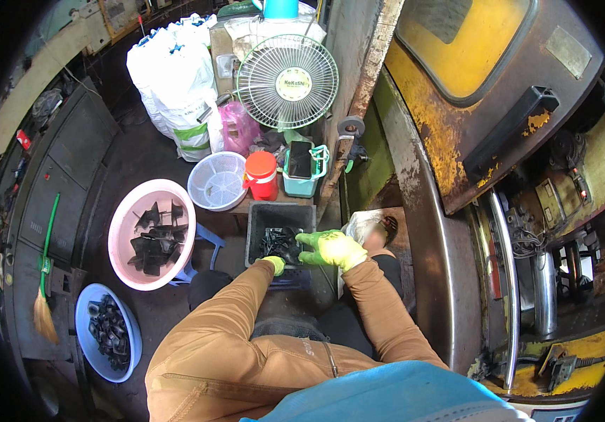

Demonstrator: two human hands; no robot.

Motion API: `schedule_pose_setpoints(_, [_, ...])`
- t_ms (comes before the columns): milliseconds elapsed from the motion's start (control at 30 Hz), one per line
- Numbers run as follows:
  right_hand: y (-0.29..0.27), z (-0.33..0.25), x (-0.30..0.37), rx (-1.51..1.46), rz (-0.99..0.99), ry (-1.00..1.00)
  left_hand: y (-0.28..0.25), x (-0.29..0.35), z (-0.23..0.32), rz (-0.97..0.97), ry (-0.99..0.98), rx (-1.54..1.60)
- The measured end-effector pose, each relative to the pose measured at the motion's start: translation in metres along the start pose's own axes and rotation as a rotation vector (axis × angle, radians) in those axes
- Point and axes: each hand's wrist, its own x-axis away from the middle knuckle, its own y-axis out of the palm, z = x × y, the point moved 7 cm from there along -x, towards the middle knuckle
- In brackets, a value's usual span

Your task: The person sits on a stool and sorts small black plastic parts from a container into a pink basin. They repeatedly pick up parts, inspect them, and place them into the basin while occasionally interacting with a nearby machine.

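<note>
Both of my hands wear yellow-green gloves. A dark grey rectangular bin (253,228) stands in front of me, with glossy black plastic pieces (282,243) heaped inside. At its near left rim is my left hand (273,264); its fingers are mostly hidden, and whether they grip anything does not show. My right hand (332,249) reaches over the right side of the bin, palm down. Its fingers point left over the black pieces, apart from one another, with nothing visible between them.
A pink basin (121,246) with large black parts sits on a blue stool (207,246) at left. Below it is a blue basin (133,337) of black pieces. Behind the bin stand a white basket (216,181), red jug (261,184), teal container (301,186) and fan (274,63). Rusty machinery (436,148) borders the right.
</note>
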Motion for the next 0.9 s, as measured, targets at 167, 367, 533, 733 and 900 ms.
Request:
schedule_pose_setpoints(167, [0.002,0.003,0.000,0.012,0.016,-0.005,0.004,-0.003,-0.001,-0.027,-0.013,-0.002])
schedule_pose_setpoints(367, [0.004,0.004,-0.003,0.037,0.036,-0.038,0.021,-0.027,-0.007,-0.073,0.035,-0.099])
schedule_pose_setpoints(533, [0.002,0.004,-0.002,0.002,-0.008,-0.007,0.013,-0.021,-0.010,0.095,0.001,-0.057])
schedule_pose_setpoints(733, [0.001,0.002,0.000,-0.010,0.001,0.007,0.003,-0.006,-0.004,0.080,-0.017,0.030])
schedule_pose_setpoints(900, [0.001,0.002,0.000,-0.012,0.031,-0.048,0.004,-0.004,-0.004,0.062,-0.013,0.034])
